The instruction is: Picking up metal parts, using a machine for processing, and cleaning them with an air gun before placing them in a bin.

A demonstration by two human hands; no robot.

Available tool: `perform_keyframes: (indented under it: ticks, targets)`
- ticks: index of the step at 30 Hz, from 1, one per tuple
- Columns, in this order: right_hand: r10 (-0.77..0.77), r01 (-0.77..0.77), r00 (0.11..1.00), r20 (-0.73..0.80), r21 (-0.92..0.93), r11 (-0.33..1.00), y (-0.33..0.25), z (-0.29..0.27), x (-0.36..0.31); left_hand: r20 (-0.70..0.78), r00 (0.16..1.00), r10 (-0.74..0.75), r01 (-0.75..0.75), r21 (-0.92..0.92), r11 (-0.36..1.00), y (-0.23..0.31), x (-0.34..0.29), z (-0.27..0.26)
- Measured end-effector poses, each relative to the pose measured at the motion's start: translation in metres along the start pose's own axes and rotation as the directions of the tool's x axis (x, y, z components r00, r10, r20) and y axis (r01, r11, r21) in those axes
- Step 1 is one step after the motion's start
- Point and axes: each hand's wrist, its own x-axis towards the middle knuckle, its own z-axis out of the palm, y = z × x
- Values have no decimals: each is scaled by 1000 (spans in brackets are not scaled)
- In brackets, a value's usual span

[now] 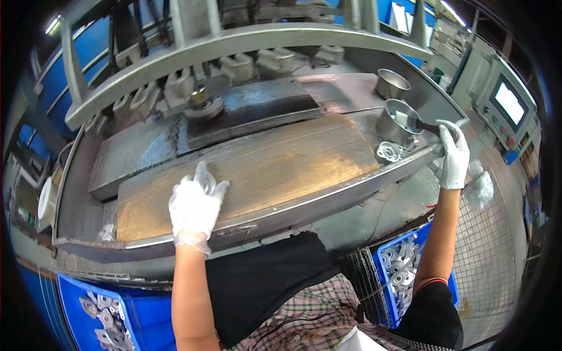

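My left hand [196, 207], in a white glove, is closed on a small grey cast metal part [204, 177] over the left portion of the wooden board [281, 161]. Its fingers partly cover the part. At the right, my gloved right hand [454, 157] grips the dark handle of a brush [427, 126]. The brush's pale head dips into a metal pot [389, 130]; how deep the bristles reach is hidden. Beside that pot's base, a silvery metal casting [390, 151] rests near the tray's front edge.
A metal-walled tray [316, 212] surrounds the board. A second metal cup [392, 83] stands farther back. Beyond are a machine frame [252, 41] and several metal blocks [237, 68]. Blue bins [132, 316] [380, 257] of castings flank my lap. A control panel [508, 108] stands right.
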Motion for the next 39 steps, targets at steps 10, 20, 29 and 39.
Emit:
perform_keyframes:
  ticks: [10,20,29,39]
  targets:
    - [113,-335,910,398,551,764,-38,233,29,14,1000,-10,10,-51,999,-9,2,-4]
    - [208,-433,889,409,597,675,-55,316,51,-14,1000,5,-6,-62,998,-13,3,-1]
    - [23,-254,941,339,657,709,-56,283,19,-32,999,19,-21,-61,998,-14,4,3]
    - [59,-305,924,378,633,712,-82,335,-11,17,1000,9,-7,-91,996,-15,4,-2]
